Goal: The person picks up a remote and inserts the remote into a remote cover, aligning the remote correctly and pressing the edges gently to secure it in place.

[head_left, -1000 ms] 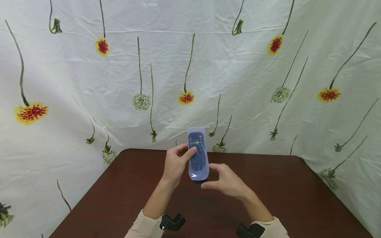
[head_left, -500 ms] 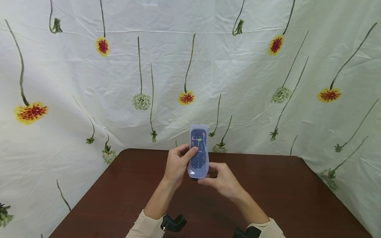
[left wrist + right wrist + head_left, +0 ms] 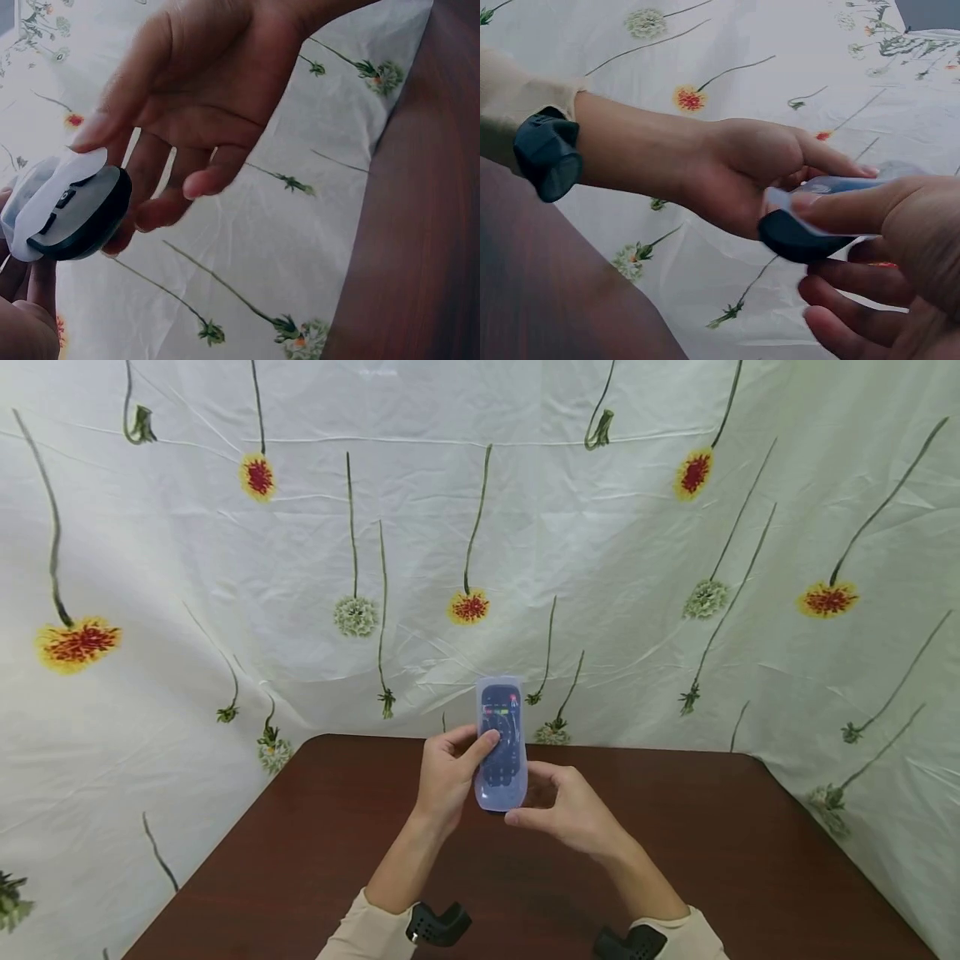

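A dark remote control [image 3: 500, 752] in a translucent plastic cover [image 3: 497, 797] is held up over the table. My left hand [image 3: 444, 772] grips it from the left, thumb across the buttons. At the lower right end is my right hand [image 3: 573, 810], its thumb at the cover's edge and index finger behind the remote. In the left wrist view, the remote's black end [image 3: 112, 214] sticks out of the cover, whose white flap [image 3: 90, 161] lies by the right thumb. The right wrist view shows that thumb on the cover over the black end; the other right fingers hang loosely below.
A dark reddish-brown table [image 3: 300, 860] spreads beneath both hands. Behind and beside it hangs a white cloth [image 3: 585, 543] with printed flowers. Black bands [image 3: 438, 924] sit on both wrists over light sleeves.
The remote has tilted slightly and moved a little up and right from a second ago. My right hand came in to the lower end, then drew slightly right; less black end shows in the head view.
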`<state>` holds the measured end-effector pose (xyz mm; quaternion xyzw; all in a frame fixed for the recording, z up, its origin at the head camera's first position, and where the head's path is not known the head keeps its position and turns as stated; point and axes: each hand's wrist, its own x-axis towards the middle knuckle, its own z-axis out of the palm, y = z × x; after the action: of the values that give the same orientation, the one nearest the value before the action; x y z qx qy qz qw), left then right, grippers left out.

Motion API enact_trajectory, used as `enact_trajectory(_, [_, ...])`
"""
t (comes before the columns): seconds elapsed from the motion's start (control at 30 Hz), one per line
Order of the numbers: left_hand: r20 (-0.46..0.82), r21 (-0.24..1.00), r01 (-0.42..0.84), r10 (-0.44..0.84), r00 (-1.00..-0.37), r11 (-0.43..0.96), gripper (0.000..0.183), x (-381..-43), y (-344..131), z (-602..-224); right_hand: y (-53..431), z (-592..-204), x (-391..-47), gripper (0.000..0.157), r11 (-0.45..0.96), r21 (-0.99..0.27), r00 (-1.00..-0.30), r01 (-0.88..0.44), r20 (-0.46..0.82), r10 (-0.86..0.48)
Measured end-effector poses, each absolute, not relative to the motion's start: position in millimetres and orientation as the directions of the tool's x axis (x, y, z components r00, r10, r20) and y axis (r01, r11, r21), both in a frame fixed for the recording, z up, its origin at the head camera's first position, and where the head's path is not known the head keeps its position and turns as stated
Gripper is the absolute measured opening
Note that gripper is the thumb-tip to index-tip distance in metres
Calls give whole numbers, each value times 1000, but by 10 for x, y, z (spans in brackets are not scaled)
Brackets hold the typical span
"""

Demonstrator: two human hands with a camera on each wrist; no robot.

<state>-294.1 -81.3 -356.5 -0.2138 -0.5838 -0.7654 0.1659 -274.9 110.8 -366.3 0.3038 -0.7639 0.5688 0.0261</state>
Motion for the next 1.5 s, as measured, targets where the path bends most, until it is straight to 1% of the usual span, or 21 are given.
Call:
enact_trajectory(0.1, [537,823,523,5,-843,-222,24,-2928,-786,-3567,1144,-3624,-2742,47,159,-863,-845,-480,405,-350])
enact_trajectory(0.2, [547,824,529,37,-837,-203,24,-2910,-760,-3569,1149,-3611,-2741,36,137,-862,-856,-488,441,-269])
enact_trajectory(0.37, [536,835,513,83,-840,-197,25,-2889,-738,-3570,1163,-3596,-2732,23,132,-824,-826,-551,516,-226])
enact_trajectory(0.5, [524,846,501,109,-845,-181,28,-2891,-725,-3569,1202,-3577,-2739,19,137,-812,-822,-567,547,-159])
enact_trajectory(0.6, [488,870,458,183,-854,-184,34,-2906,-733,-3570,1251,-3553,-2757,18,127,-821,-831,-557,552,-73])
enact_trajectory(0.7, [429,902,388,291,-855,-190,39,-2921,-753,-3581,1315,-3531,-2778,17,135,-822,-827,-553,561,28])
enact_trajectory(0.77, [398,917,348,368,-841,-195,39,-2928,-757,-3595,1354,-3519,-2789,16,140,-818,-817,-558,571,82])
enact_trajectory(0.87, [376,927,321,465,-802,-196,38,-2934,-739,-3627,1393,-3504,-2800,17,138,-808,-798,-572,588,132])
enact_trajectory(0.97, [384,923,328,514,-767,-201,40,-2932,-693,-3659,1405,-3494,-2803,17,121,-806,-791,-579,592,154])
enact_trajectory(1.03, [397,918,338,512,-762,-209,40,-2925,-660,-3676,1405,-3494,-2802,17,116,-809,-793,-577,588,159])
enact_trajectory(1.27, [448,893,372,430,-784,-253,32,-2907,-605,-3694,1399,-3491,-2787,21,108,-823,-813,-558,568,128])
enact_trajectory(1.5, [465,884,389,408,-786,-259,29,-2889,-607,-3676,1393,-3514,-2803,28,113,-853,-853,-510,518,60])
